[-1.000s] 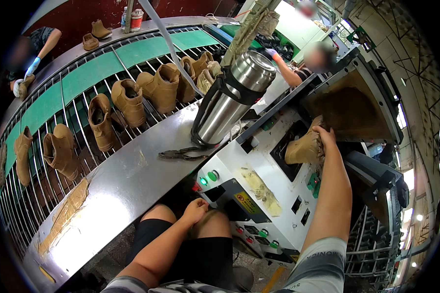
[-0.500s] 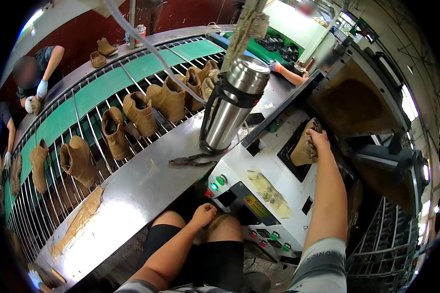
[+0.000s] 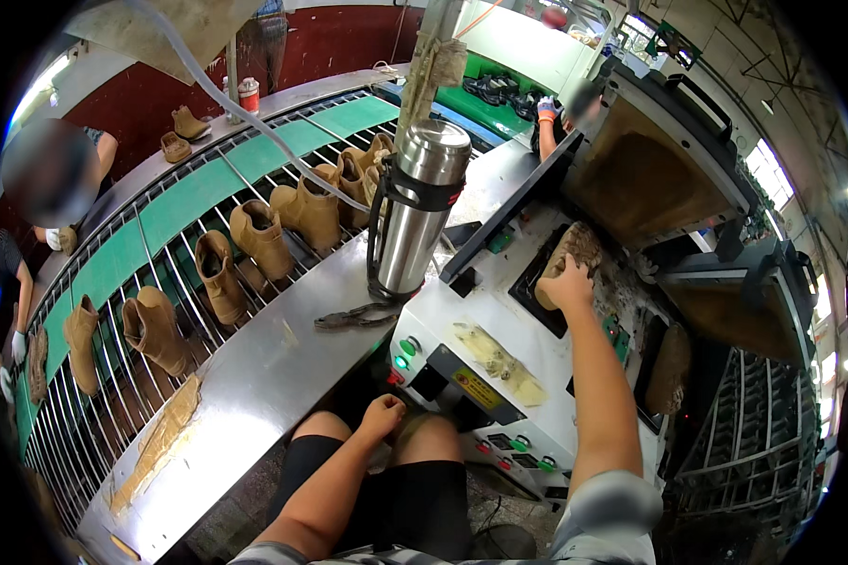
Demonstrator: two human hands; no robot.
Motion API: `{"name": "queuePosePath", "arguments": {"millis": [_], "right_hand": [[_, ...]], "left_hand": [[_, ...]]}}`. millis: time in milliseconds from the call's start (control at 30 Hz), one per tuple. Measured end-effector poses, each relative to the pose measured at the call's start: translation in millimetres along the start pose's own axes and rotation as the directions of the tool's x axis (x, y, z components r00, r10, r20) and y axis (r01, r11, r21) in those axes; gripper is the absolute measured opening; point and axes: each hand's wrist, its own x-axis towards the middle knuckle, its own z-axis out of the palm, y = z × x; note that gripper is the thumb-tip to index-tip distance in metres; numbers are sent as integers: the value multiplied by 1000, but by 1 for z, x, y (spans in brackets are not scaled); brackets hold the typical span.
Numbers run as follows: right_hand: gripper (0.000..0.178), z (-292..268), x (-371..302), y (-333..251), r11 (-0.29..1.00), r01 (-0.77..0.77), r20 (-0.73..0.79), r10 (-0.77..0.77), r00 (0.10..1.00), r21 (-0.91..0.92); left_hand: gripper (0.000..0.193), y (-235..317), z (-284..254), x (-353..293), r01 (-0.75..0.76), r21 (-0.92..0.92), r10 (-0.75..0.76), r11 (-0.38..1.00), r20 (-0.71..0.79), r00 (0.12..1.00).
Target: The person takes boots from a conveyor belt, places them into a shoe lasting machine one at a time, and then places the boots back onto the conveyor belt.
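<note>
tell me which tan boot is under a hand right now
The boot lying on the white machine, under the right hand. The other tan boots stand untouched on the conveyor rack.

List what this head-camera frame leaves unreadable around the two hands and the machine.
- Right hand: covers part of the tan boot piece; grip underneath hidden, head view.
- Left hand: curled by the knee; palm faces away.
- Machine buttons: too small.
- Conveyor ends: cut off by fisheye rim.

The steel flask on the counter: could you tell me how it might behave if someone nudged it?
The steel flask stands tall and narrow on the metal counter, so it would probably tip rather than slide. Its smooth round body looks slippery and, once down, apt to roll.
</note>
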Motion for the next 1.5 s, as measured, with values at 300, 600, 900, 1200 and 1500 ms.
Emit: {"name": "queuePosePath", "arguments": {"millis": [300,600,900,1200,1500], "right_hand": [[84,8,-9,-14,998,-56,-32,55,998,-28],[84,9,-18,-12,1000,-28,-39,29,999,3],[73,30,-59,68,905,373,-228,-327,917,203],[51,-2,-173,298,902,188,-595,90,798,389],[84,-58,-106,362,872,-321,-313,442,841,370]], "left_hand": [[9,7,-2,-6,-37,-29,35,999,-71,997],[10,11,2,-12,-80,-57,76,995,-67,995],[57,30,-9,-42,-204,-285,203,937,-34,979],[71,129,31,-26,-209,-498,311,842,131,941],[72,87,-20,-31,-191,-541,261,819,54,964]]}}
